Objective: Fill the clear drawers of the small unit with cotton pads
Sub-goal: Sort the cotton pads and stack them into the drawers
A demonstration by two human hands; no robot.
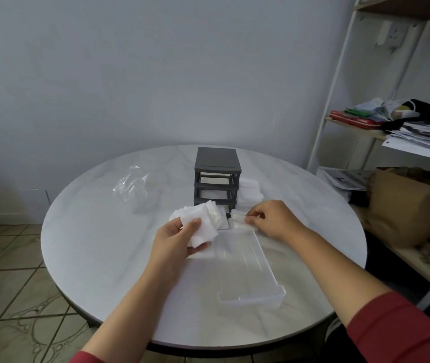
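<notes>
Clear plastic, the drawer (250, 268) lies out on the counter (98, 244), its long axis running away from the person. Beside its far left corner, the left grip (179, 242) is clamped on a stack of cotton pads (200, 226). The right grip (271, 218) pinches a smaller wad (236, 218) over the drawer's far end, so it is likely the nearer to drop. Beyond stands the grey unit (218, 166).
</notes>
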